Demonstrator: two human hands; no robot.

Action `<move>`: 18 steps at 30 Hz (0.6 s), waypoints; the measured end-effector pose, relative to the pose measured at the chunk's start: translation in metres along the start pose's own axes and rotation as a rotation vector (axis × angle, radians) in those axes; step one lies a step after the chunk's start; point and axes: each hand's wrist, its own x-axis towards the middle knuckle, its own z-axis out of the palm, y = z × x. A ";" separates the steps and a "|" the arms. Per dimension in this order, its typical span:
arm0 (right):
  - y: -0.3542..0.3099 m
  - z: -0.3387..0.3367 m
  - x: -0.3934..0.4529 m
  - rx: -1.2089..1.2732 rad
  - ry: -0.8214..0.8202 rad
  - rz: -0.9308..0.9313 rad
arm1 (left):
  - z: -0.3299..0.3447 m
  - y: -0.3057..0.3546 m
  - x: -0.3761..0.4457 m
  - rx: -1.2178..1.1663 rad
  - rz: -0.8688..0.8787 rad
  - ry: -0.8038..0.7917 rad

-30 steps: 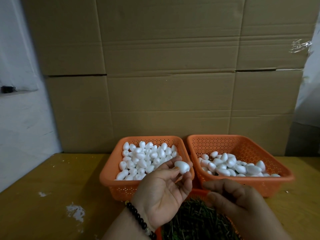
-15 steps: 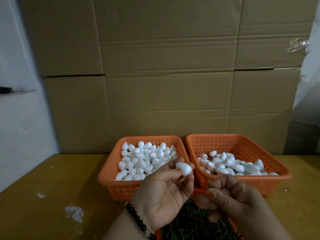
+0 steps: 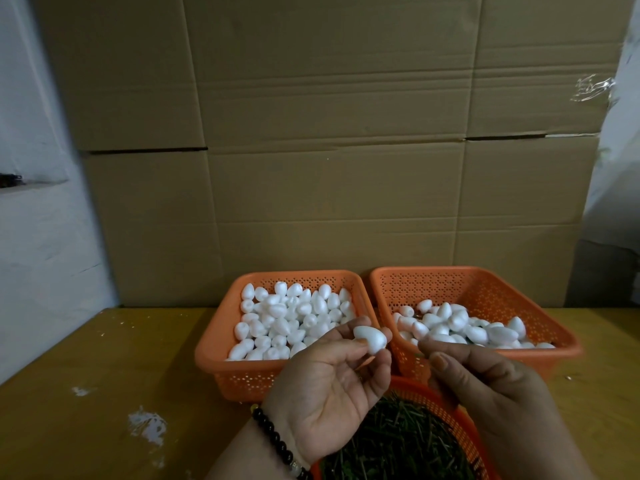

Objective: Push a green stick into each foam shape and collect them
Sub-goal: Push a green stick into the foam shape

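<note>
Two baskets are sitting side by side on the table (image 3: 104, 358), the left basket (image 3: 214, 355) at eleven o'clock, the right basket (image 3: 568, 344) at one, both holding foam shapes (image 3: 294, 317); a third basket (image 3: 446, 407) of sticks (image 3: 398, 441) is lying at six, cardboard (image 3: 329, 150) standing behind

- I see the left hand (image 3: 329, 386) held palm up. Its thumb and fingers pinch one white foam egg (image 3: 370, 338).
- A black bead bracelet (image 3: 277, 441) goes round the left wrist.
- The right hand (image 3: 485, 386) is just beside the egg. Its thumb and fingers are pressed together. I cannot tell if they hold a stick.
- Under both hands is a round orange basket (image 3: 450, 410) full of thin green sticks (image 3: 398, 445).
- Behind the hands are two orange baskets, side by side on a yellow table (image 3: 104, 375).
- The left basket (image 3: 214, 348) holds many foam eggs. The right basket (image 3: 485, 282) holds fewer.
- Big cardboard boxes (image 3: 329, 133) stand behind the table.
</note>
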 end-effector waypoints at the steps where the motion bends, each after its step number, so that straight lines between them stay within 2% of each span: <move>1: 0.000 0.000 0.000 -0.002 -0.001 -0.006 | 0.000 0.000 0.000 0.002 0.004 -0.001; 7: 0.004 0.000 -0.004 -0.088 0.044 -0.030 | 0.001 -0.003 -0.002 0.054 0.008 -0.028; 12: 0.003 0.000 -0.006 -0.300 0.105 -0.091 | 0.001 -0.006 -0.002 0.099 0.015 -0.046; 18: 0.003 0.003 -0.008 -0.288 0.086 -0.080 | 0.002 -0.009 0.000 0.111 0.046 -0.043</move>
